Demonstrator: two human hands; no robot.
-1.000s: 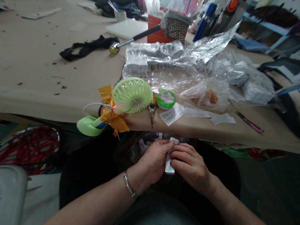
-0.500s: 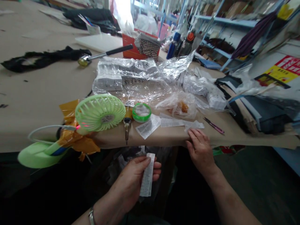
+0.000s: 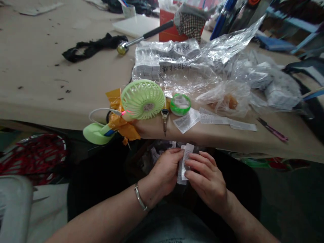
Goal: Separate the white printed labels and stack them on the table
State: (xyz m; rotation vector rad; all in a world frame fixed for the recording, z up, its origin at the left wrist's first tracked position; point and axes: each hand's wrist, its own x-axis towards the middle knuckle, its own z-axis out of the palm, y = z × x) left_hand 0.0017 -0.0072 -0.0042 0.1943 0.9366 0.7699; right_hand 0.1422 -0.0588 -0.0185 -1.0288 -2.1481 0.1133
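Note:
Just in front of the table edge, my left hand (image 3: 165,170) grips a small stack of printed label strips (image 3: 182,178) between thumb and fingers. My right hand (image 3: 207,179) has its fingers closed on the edge of another white label strip (image 3: 187,157), which lies over the stack. More printed strips (image 3: 215,118) and a translucent label piece (image 3: 187,120) rest along the table's front edge. Beside them are a round green tub with white filling (image 3: 180,104) and a pair of thread snips (image 3: 272,130).
A green fan (image 3: 143,99) is taped to the table edge, beside a soldering-iron-like tool (image 3: 164,122). Behind lie plastic bags of labels (image 3: 174,69), a metal-headed hammer-like tool (image 3: 144,37) and black fabric (image 3: 93,47). A red basket (image 3: 32,155) stands below left.
My right hand has left the strips on the table and come to my left hand, bringing a label strip onto the held one. The camera view has shifted down and left.

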